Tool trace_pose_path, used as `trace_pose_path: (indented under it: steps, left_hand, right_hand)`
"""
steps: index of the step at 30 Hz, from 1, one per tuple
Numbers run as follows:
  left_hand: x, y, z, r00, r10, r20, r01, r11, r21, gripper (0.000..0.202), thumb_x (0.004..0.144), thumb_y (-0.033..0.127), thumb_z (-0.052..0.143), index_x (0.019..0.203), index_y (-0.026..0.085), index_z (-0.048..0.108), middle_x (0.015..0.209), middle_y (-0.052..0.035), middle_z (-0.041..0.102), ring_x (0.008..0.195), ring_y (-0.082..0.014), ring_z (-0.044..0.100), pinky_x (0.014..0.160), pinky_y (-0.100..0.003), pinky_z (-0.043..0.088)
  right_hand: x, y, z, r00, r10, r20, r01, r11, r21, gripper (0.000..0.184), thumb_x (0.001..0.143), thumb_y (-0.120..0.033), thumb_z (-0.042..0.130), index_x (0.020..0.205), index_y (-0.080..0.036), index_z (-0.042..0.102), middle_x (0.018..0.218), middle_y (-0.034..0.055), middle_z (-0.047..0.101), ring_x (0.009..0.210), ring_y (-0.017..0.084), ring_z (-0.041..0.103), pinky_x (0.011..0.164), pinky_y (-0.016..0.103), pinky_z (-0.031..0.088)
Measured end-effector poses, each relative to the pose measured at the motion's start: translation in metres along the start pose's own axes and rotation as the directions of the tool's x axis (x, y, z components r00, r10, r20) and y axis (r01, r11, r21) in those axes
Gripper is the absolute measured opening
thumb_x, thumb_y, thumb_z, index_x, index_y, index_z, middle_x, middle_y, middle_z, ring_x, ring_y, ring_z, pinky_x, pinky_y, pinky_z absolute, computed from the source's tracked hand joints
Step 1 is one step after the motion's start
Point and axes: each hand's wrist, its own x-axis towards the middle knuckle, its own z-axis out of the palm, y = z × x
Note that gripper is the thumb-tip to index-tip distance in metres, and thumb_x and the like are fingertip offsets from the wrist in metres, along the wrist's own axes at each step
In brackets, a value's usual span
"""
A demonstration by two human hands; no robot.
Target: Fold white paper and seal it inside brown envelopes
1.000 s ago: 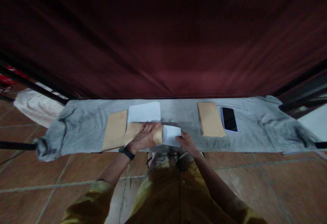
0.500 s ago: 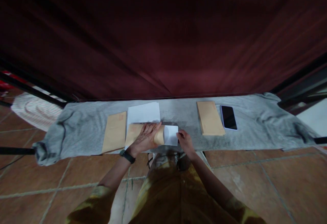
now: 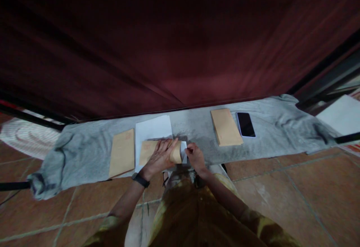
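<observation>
My left hand point(image 3: 161, 157), with a dark band at the wrist, lies across a brown paper envelope point(image 3: 146, 150) and grips it, its right end bulging up into a curved mouth. A white sheet of paper point(image 3: 183, 151) sticks a short way out of that mouth; the rest of it is inside. At its outer edge, the closed fingers of my right hand point(image 3: 196, 158) pinch the paper. Under and behind the envelope lies a stack of white paper point(image 3: 153, 127). Another brown envelope point(image 3: 122, 153), perhaps several, rests to the left of it.
A pile of brown envelopes point(image 3: 226, 127) and a dark-screened phone point(image 3: 246, 124) lie to the right on the grey cloth point(image 3: 194, 127) covering the narrow surface. A dark red curtain point(image 3: 180, 59) hangs behind. Black bars stand at both sides above the tiled floor point(image 3: 270, 198).
My right hand has moved left, pushing the white paper deeper into the envelope, so less of it sticks out. My left hand still holds the envelope. The camera view has tilted slightly.
</observation>
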Motion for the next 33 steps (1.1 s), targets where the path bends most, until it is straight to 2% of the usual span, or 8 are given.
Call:
trace_pose_path:
  steps: [3, 8, 12, 15, 23, 29, 33]
  left_hand:
    - [0.001, 0.002, 0.001, 1.0, -0.001, 0.0, 0.001, 1.0, -0.003, 0.113, 0.068, 0.027, 0.079, 0.162, 0.019, 0.017, 0.151, -0.0176, 0.045, 0.144, -0.0361, 0.037, 0.122, -0.056, 0.023]
    - [0.003, 0.006, 0.002, 1.0, 0.023, -0.004, -0.023, 1.0, -0.001, 0.11, 0.07, 0.028, 0.078, 0.161, 0.019, 0.018, 0.151, -0.0179, 0.045, 0.144, -0.0354, 0.037, 0.123, -0.056, 0.021]
    - [0.004, 0.008, 0.001, 0.999, 0.035, 0.003, -0.035, 0.999, -0.006, 0.107, 0.073, 0.03, 0.076, 0.162, 0.019, 0.016, 0.151, -0.0178, 0.045, 0.144, -0.0342, 0.038, 0.123, -0.055, 0.021]
    - [0.004, 0.009, 0.001, 0.999, 0.036, 0.007, -0.036, 0.999, -0.004, 0.107, 0.074, 0.029, 0.075, 0.162, 0.02, 0.014, 0.152, -0.0178, 0.045, 0.145, -0.0342, 0.038, 0.122, -0.056, 0.021]
    - [0.007, 0.014, 0.001, 0.999, 0.037, 0.02, -0.037, 0.999, -0.009, 0.111, 0.073, 0.031, 0.077, 0.162, 0.022, 0.013, 0.153, -0.0176, 0.044, 0.146, -0.0353, 0.037, 0.122, -0.056, 0.021]
    - [0.01, 0.014, 0.005, 0.999, 0.044, 0.025, -0.043, 0.999, -0.018, 0.114, 0.072, 0.034, 0.08, 0.163, 0.021, 0.013, 0.155, -0.0185, 0.042, 0.146, -0.0357, 0.036, 0.122, -0.057, 0.02]
    - [0.01, 0.014, 0.004, 0.999, 0.045, 0.023, -0.045, 0.999, -0.005, 0.115, 0.07, 0.033, 0.082, 0.163, 0.021, 0.015, 0.154, -0.0189, 0.043, 0.146, -0.0362, 0.037, 0.122, -0.057, 0.021]
  right_hand:
    - [-0.001, -0.003, 0.001, 1.0, 0.024, 0.002, -0.024, 1.0, 0.019, 0.022, 0.086, -0.023, 0.061, 0.106, -0.02, 0.068, 0.092, 0.0042, 0.075, 0.085, 0.018, 0.069, 0.074, 0.025, 0.047]
    - [0.001, -0.007, -0.001, 0.991, 0.072, 0.111, -0.062, 0.994, -0.088, 0.014, 0.088, -0.023, 0.06, 0.093, -0.021, 0.073, 0.086, 0.0033, 0.077, 0.076, 0.016, 0.069, 0.068, 0.022, 0.044]
    - [0.001, -0.007, -0.004, 0.991, 0.082, 0.106, -0.069, 0.99, -0.12, 0.016, 0.088, -0.021, 0.059, 0.084, -0.02, 0.075, 0.083, 0.0041, 0.076, 0.071, 0.015, 0.066, 0.065, 0.022, 0.042]
    - [0.0, -0.006, -0.004, 0.993, 0.082, 0.089, -0.071, 0.99, -0.122, 0.016, 0.086, -0.019, 0.058, 0.084, -0.02, 0.074, 0.082, 0.0038, 0.075, 0.073, 0.015, 0.065, 0.065, 0.021, 0.041]
    - [0.001, -0.004, -0.005, 0.998, 0.045, 0.036, -0.041, 0.995, -0.089, 0.011, 0.081, -0.016, 0.06, 0.075, -0.02, 0.067, 0.088, 0.0051, 0.071, 0.08, 0.017, 0.064, 0.072, 0.024, 0.044]
    - [0.002, -0.001, -0.004, 0.995, 0.084, 0.051, -0.085, 0.996, 0.009, 0.012, 0.08, -0.016, 0.058, 0.074, -0.022, 0.066, 0.072, 0.0004, 0.068, 0.069, 0.016, 0.061, 0.063, 0.023, 0.042]
    - [0.001, 0.001, -0.004, 0.992, 0.103, 0.067, -0.107, 0.992, 0.063, 0.01, 0.079, -0.018, 0.058, 0.075, -0.022, 0.066, 0.071, 0.0002, 0.068, 0.069, 0.016, 0.062, 0.063, 0.023, 0.043]
